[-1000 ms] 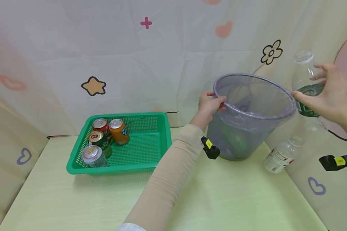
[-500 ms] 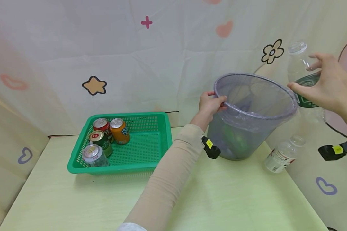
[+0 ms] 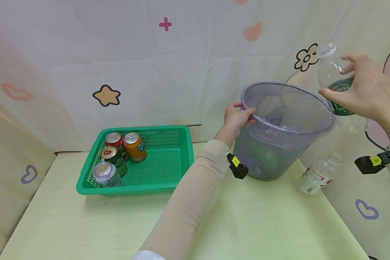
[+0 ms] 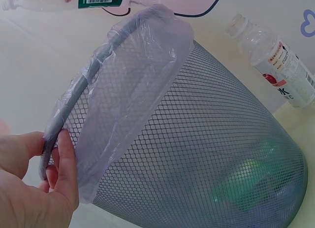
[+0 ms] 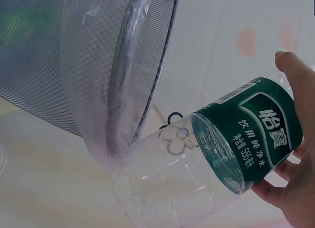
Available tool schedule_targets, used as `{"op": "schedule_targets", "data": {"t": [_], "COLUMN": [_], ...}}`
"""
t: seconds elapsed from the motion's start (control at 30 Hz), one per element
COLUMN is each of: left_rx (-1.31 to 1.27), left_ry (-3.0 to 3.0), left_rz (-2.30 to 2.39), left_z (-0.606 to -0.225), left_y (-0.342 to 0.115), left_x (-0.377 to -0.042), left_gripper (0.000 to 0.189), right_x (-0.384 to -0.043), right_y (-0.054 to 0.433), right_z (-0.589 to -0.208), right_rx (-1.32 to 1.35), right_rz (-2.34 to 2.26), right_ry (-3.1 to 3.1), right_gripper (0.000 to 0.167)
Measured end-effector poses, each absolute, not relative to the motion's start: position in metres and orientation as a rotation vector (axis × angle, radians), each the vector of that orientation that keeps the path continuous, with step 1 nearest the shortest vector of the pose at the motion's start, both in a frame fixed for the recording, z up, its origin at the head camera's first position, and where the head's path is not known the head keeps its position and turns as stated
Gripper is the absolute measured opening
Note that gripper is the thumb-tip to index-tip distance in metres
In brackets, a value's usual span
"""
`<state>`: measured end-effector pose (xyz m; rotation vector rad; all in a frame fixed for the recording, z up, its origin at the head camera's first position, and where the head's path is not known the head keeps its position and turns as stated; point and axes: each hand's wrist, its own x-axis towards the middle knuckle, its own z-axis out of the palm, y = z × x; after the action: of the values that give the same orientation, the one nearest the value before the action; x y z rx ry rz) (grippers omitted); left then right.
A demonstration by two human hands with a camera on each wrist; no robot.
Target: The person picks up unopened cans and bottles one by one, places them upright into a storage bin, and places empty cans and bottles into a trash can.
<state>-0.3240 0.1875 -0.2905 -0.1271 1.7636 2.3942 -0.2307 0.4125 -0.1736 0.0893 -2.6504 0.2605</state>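
Note:
My left hand point(image 3: 236, 117) pinches the near left rim of a mesh trash bin point(image 4: 197, 119) lined with a thin translucent bag point(image 4: 133, 85). My right hand point(image 3: 370, 85) grips a clear plastic water bottle point(image 5: 172, 174) with a green label, thumb on one side and fingers on the other. The bottle is uncapped and leans left, its base low beside the bin's right rim. Through the mesh in the left wrist view, green shapes point(image 4: 241, 181) show at the bin's bottom; what they are is blurred. A second clear bottle point(image 3: 319, 173) with a white label stands right of the bin.
A green plastic basket point(image 3: 162, 187) sits left on the table, with several drink cans point(image 3: 134, 147) grouped in its left half. A patterned curtain point(image 3: 182, 72) hangs close behind and at both sides. The table's right edge point(image 3: 344, 225) runs beside the white-label bottle.
My right hand has risen and moved left with the green-label bottle, which now tilts more to the left near the bin's rim. My left hand keeps its hold on the rim.

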Motion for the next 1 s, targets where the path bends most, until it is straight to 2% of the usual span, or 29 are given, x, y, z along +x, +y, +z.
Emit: {"op": "schedule_targets", "data": {"t": [1.0], "left_rx": [-0.129], "left_ry": [1.779], "left_rz": [2.380], "left_z": [-0.290], "left_y": [0.186], "left_x": [-0.325], "left_gripper": [0.033], "right_x": [-0.261], "right_y": [0.393], "right_z": [-0.161], "right_rx": [0.175], "right_rz": [0.162], "right_ry": [-2.755], "right_gripper": [0.093]}}
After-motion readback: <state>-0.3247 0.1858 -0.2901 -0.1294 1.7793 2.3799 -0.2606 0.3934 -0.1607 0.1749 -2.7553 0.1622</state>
